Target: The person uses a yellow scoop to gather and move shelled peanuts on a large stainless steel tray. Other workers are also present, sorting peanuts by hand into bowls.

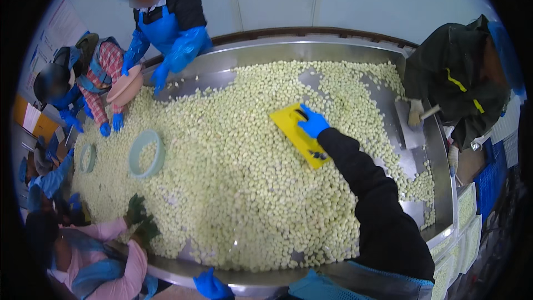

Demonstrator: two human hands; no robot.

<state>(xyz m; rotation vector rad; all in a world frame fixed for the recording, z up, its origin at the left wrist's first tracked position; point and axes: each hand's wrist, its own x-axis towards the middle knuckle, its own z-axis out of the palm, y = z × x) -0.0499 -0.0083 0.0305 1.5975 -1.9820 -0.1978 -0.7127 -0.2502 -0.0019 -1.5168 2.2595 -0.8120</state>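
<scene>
My right hand (312, 121), in a blue glove, grips the black handle of a yellow plastic plasterer's float (295, 139). The float lies over a broad layer of pale green shelled beans (250, 166), which look like broad beans. They spread across a large stainless-steel trough table (308, 50). At the near edge, my left hand (211, 285), also gloved in blue, is at the metal rim; the picture does not settle whether it grips it. Steel shows through bare patches among the beans on the right.
Green plastic basins (157, 162) (92, 160) sit among the beans. Across the table, a co-worker tilts a pink basin (125, 87). Another person's gloved hands (141, 221) work at the near left. On the right, someone holds a flat metal scraper (410, 129) by bean-filled white crates (466, 208).
</scene>
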